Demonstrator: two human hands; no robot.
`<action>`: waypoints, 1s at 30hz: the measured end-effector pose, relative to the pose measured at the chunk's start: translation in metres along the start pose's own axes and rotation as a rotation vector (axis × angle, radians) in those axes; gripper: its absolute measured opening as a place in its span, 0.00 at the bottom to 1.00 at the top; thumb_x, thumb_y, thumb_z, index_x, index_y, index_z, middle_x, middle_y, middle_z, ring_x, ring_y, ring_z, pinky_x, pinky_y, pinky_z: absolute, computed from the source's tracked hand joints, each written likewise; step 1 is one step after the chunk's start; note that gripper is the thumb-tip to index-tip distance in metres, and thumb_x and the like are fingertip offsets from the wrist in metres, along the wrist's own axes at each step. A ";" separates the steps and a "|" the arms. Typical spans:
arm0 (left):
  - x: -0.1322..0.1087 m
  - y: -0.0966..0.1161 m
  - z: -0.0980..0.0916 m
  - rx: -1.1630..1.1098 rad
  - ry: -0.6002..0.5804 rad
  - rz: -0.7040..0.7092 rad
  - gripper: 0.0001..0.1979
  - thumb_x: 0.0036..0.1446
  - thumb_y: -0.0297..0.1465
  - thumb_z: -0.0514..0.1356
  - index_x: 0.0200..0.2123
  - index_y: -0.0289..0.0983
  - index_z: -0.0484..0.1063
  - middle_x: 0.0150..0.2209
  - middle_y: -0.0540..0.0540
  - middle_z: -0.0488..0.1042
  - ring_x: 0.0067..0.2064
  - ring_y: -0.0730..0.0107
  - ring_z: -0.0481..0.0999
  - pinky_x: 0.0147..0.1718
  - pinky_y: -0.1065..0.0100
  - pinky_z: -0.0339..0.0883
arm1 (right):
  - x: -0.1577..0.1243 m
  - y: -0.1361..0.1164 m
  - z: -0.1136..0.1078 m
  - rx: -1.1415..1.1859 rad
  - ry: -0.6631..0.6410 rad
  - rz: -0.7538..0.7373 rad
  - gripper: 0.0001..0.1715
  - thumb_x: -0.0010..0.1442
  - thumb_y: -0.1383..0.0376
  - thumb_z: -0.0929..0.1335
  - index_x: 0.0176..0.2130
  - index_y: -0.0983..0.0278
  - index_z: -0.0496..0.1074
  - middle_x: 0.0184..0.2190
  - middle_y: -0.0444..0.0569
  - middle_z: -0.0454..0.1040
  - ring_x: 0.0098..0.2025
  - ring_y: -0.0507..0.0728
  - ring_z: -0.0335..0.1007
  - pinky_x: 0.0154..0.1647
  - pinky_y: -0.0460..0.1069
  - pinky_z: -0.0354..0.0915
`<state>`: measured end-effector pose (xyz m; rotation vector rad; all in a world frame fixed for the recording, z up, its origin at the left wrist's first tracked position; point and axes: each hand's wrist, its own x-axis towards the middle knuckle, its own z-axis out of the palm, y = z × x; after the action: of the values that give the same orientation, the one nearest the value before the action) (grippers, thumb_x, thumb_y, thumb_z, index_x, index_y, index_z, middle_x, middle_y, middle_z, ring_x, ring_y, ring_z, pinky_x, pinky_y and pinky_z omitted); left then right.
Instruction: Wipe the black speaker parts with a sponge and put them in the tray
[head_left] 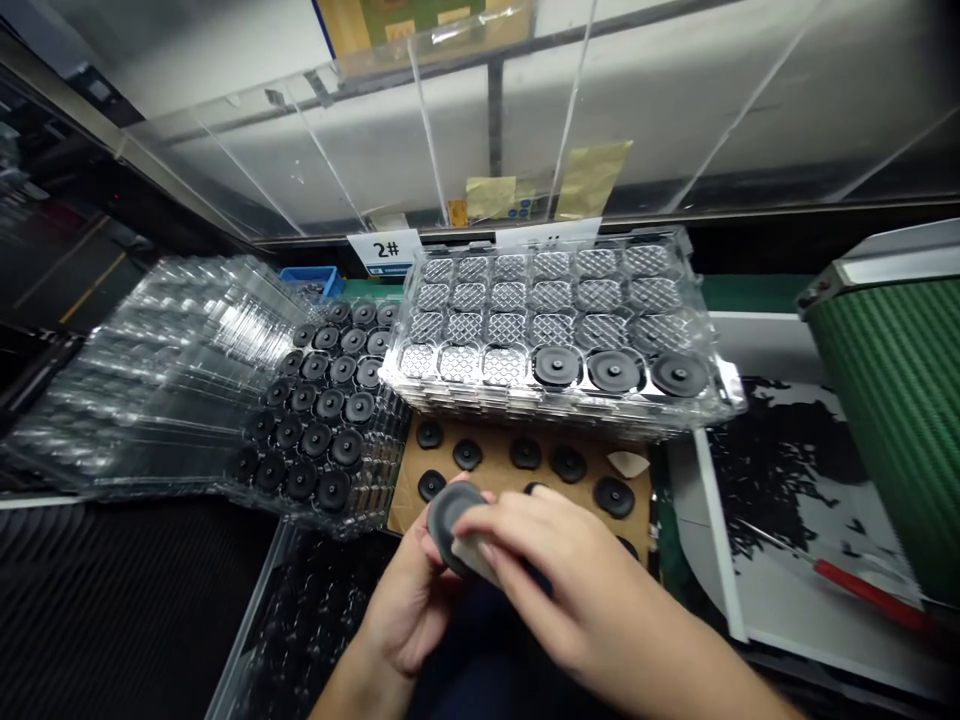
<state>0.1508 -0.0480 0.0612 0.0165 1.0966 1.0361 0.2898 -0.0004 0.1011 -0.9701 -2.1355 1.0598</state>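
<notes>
My left hand point(420, 590) is closed round the edge of a dark grey rubber disc point(448, 512), tilted up in front of me. With my right hand point(555, 565) I pinch a small whitish piece point(474, 555), perhaps cloth or paper, and press it against the disc's face. Just beyond my hands lies a brown cardboard sheet point(409, 480) with several black discs point(525, 453) spread on it. Behind it stands a stack of transparent trays point(570, 405), with three discs point(615, 371) in the front row of the top tray.
To the left are trays filled with black discs point(330, 404) and a leaning stack of transparent trays point(135, 380). At the right, a white tray point(716, 520) holds black scraps and a red-handled tool point(862, 590), beside a green ribbed belt point(892, 400). A blue bin point(311, 278) stands behind.
</notes>
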 end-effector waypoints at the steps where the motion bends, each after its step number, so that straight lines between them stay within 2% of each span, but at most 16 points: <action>1: 0.000 0.001 0.001 -0.005 -0.014 -0.002 0.15 0.43 0.36 0.68 0.37 0.40 0.77 0.40 0.47 0.79 0.43 0.64 0.74 0.48 0.65 0.62 | 0.001 0.001 0.002 -0.030 0.065 0.002 0.14 0.60 0.73 0.61 0.43 0.65 0.71 0.33 0.48 0.76 0.31 0.55 0.69 0.33 0.50 0.62; 3: -0.001 0.003 0.003 -0.018 -0.066 -0.011 0.17 0.40 0.38 0.69 0.35 0.40 0.78 0.40 0.46 0.79 0.46 0.62 0.74 0.50 0.64 0.61 | 0.000 0.003 0.004 -0.051 0.170 -0.061 0.14 0.61 0.72 0.59 0.45 0.68 0.69 0.34 0.52 0.76 0.33 0.57 0.68 0.36 0.52 0.61; 4: -0.001 0.004 0.004 -0.025 -0.094 -0.015 0.20 0.37 0.38 0.70 0.37 0.40 0.78 0.42 0.46 0.79 0.46 0.62 0.74 0.51 0.64 0.60 | -0.002 0.004 0.003 -0.030 0.161 -0.110 0.15 0.61 0.72 0.59 0.46 0.68 0.68 0.35 0.52 0.75 0.33 0.56 0.68 0.36 0.52 0.60; 6: -0.002 0.008 0.004 -0.055 -0.133 -0.024 0.27 0.31 0.39 0.72 0.40 0.42 0.77 0.42 0.47 0.79 0.46 0.64 0.74 0.49 0.67 0.62 | -0.008 0.006 -0.002 0.037 0.026 -0.157 0.15 0.60 0.74 0.60 0.46 0.65 0.67 0.35 0.49 0.75 0.32 0.54 0.67 0.35 0.49 0.60; 8: -0.003 0.010 0.003 -0.081 -0.132 -0.031 0.31 0.27 0.39 0.73 0.41 0.43 0.76 0.41 0.47 0.80 0.43 0.67 0.76 0.46 0.69 0.63 | -0.015 0.009 -0.010 0.034 -0.071 -0.084 0.15 0.59 0.74 0.61 0.45 0.62 0.67 0.33 0.46 0.74 0.30 0.52 0.66 0.33 0.48 0.59; 10: -0.003 0.009 0.003 -0.100 -0.114 -0.044 0.30 0.28 0.40 0.72 0.40 0.42 0.77 0.38 0.48 0.81 0.40 0.70 0.76 0.44 0.71 0.64 | -0.017 0.012 -0.018 -0.090 -0.023 -0.019 0.15 0.60 0.74 0.61 0.45 0.63 0.68 0.28 0.45 0.72 0.27 0.53 0.62 0.30 0.49 0.56; 12: -0.003 0.006 0.004 -0.114 -0.147 -0.074 0.29 0.30 0.39 0.72 0.41 0.40 0.77 0.38 0.48 0.80 0.40 0.71 0.76 0.45 0.73 0.64 | -0.013 0.017 -0.022 -0.179 0.040 -0.101 0.17 0.59 0.74 0.60 0.45 0.63 0.69 0.27 0.47 0.71 0.27 0.54 0.60 0.30 0.50 0.54; 14: -0.004 0.004 0.003 -0.115 -0.219 -0.075 0.29 0.32 0.37 0.72 0.42 0.39 0.76 0.40 0.46 0.80 0.41 0.69 0.77 0.44 0.72 0.65 | -0.005 0.029 -0.022 -0.116 0.019 -0.130 0.20 0.57 0.74 0.59 0.44 0.58 0.71 0.29 0.46 0.72 0.29 0.55 0.62 0.33 0.51 0.56; 15: -0.005 0.004 0.002 -0.111 -0.249 -0.067 0.28 0.33 0.37 0.72 0.43 0.39 0.76 0.41 0.45 0.80 0.41 0.67 0.77 0.44 0.71 0.66 | -0.002 0.039 -0.019 -0.058 -0.004 -0.071 0.21 0.58 0.73 0.59 0.45 0.56 0.72 0.31 0.46 0.73 0.32 0.55 0.64 0.35 0.51 0.58; 17: -0.008 0.004 -0.002 -0.103 -0.263 -0.056 0.28 0.34 0.38 0.71 0.44 0.41 0.75 0.44 0.43 0.79 0.42 0.62 0.78 0.43 0.68 0.67 | 0.001 0.068 -0.006 0.009 -0.035 0.170 0.20 0.61 0.71 0.58 0.46 0.55 0.71 0.37 0.47 0.73 0.38 0.55 0.67 0.40 0.51 0.61; 19: -0.011 0.003 -0.008 -0.120 -0.260 -0.066 0.29 0.35 0.40 0.70 0.45 0.43 0.74 0.47 0.42 0.77 0.45 0.57 0.77 0.45 0.65 0.68 | -0.001 0.104 0.018 -0.020 -0.061 0.347 0.17 0.64 0.69 0.57 0.48 0.61 0.69 0.41 0.51 0.73 0.42 0.57 0.68 0.43 0.54 0.63; 21: -0.012 0.001 -0.014 -0.153 -0.272 -0.058 0.29 0.36 0.40 0.70 0.46 0.45 0.74 0.48 0.42 0.77 0.46 0.55 0.77 0.44 0.64 0.69 | -0.009 0.137 0.052 -0.016 -0.201 0.421 0.11 0.64 0.67 0.61 0.44 0.64 0.70 0.41 0.50 0.73 0.43 0.56 0.69 0.44 0.55 0.65; 23: -0.013 -0.001 -0.017 -0.182 -0.294 -0.035 0.28 0.37 0.38 0.70 0.46 0.45 0.73 0.47 0.42 0.78 0.45 0.55 0.78 0.43 0.64 0.70 | -0.021 0.162 0.088 -0.014 -0.365 0.467 0.10 0.63 0.63 0.65 0.42 0.66 0.70 0.42 0.48 0.73 0.41 0.55 0.71 0.43 0.55 0.67; 26: -0.012 -0.003 -0.019 -0.209 -0.328 -0.037 0.26 0.40 0.38 0.69 0.46 0.44 0.73 0.45 0.43 0.78 0.45 0.55 0.77 0.43 0.63 0.71 | -0.036 0.180 0.129 -0.040 -0.519 0.532 0.12 0.62 0.62 0.65 0.44 0.65 0.69 0.43 0.49 0.72 0.40 0.55 0.71 0.41 0.54 0.69; 28: -0.013 -0.003 -0.019 -0.227 -0.364 -0.048 0.25 0.41 0.40 0.68 0.46 0.44 0.74 0.44 0.43 0.79 0.46 0.56 0.77 0.44 0.63 0.70 | -0.041 0.183 0.141 -0.065 -0.547 0.567 0.13 0.62 0.62 0.65 0.46 0.64 0.69 0.45 0.49 0.71 0.42 0.55 0.71 0.42 0.54 0.69; 30: -0.013 -0.003 -0.019 -0.242 -0.397 -0.050 0.24 0.43 0.42 0.65 0.46 0.43 0.74 0.44 0.44 0.78 0.46 0.57 0.77 0.44 0.64 0.70 | -0.043 0.183 0.143 -0.089 -0.539 0.592 0.14 0.62 0.62 0.65 0.48 0.64 0.67 0.47 0.50 0.70 0.44 0.56 0.70 0.43 0.55 0.68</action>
<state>0.1381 -0.0675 0.0600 0.0005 0.6060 1.0599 0.2749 -0.0178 -0.1341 -1.5593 -2.3833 1.6732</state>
